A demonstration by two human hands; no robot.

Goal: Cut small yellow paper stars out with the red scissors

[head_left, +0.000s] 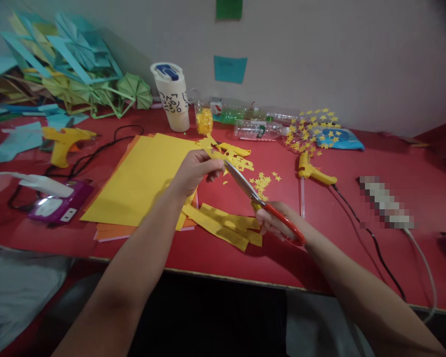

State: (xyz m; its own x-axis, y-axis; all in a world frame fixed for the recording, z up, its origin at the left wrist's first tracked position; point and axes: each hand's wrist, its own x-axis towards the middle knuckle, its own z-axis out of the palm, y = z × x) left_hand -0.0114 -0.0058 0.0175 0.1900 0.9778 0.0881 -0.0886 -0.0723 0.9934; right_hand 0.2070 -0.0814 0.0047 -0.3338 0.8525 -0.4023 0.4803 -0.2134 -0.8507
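My left hand (198, 171) pinches yellow paper (207, 142) between thumb and fingers, which hide part of it. My right hand (277, 219) is curled around red-handled scissors (259, 199), blades at my left fingertips; whether they touch the paper, I cannot make out. Yellow strips (223, 229) lie on the desk (386, 163) beside my right hand.

Dim, flat indoor light leaves the wall (319, 59) grey and the red surface (342, 218) muted, while white glare sits on the purple power strip (80, 196). A soft shadow spreads below the scissors (259, 200). Wide-angle distortion bows the near edge; the folded paper shapes (78, 54) look soft (coarse pixelation masks one patch at right), and the top-right corner darkens.
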